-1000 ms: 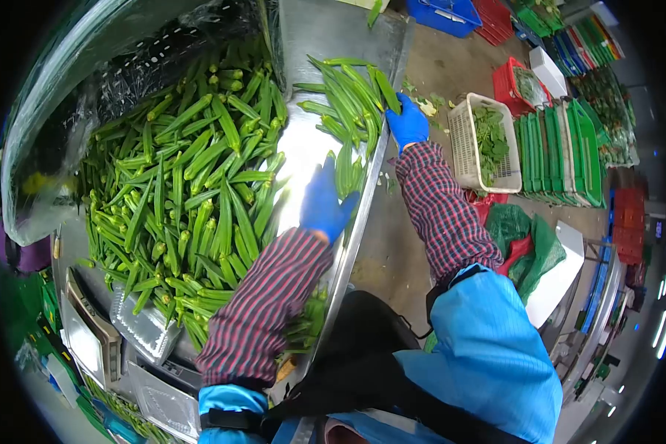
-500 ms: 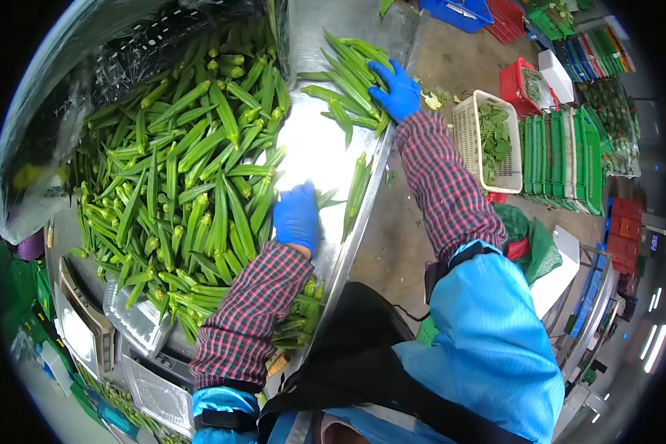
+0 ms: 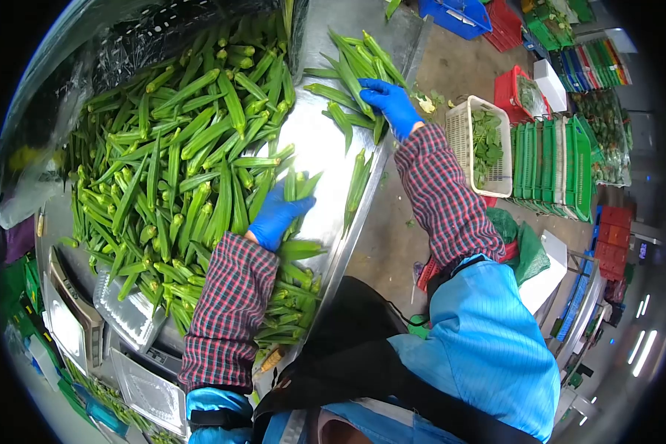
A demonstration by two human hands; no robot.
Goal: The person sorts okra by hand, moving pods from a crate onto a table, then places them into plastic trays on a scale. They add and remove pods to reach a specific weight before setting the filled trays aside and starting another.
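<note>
My left hand [image 3: 277, 216], in a blue glove, is at the right edge of a large heap of green okra [image 3: 192, 170]. Its thumb stands apart from the fingers, and okra pods [image 3: 294, 183] lie right by the fingertips. Farther up the metal table, my right hand [image 3: 394, 107], gloved in blue too, rests over a smaller bunch of okra [image 3: 355, 66]. Its fingers are spread across the pods, and their undersides are hidden. A few loose pods [image 3: 358, 189] lie along the table's raised edge between the hands.
The metal table [image 3: 322, 159] ends in a raised rim on the right. Clear plastic trays [image 3: 129, 311] stand at lower left beside a scale [image 3: 74, 296]. On the floor at right are a white basket [image 3: 462, 140] with greens and stacked green crates [image 3: 547, 159].
My left hand has moved left and its thumb has spread out. My right hand has come down and left over the small bunch, whose upper pods have shifted.
</note>
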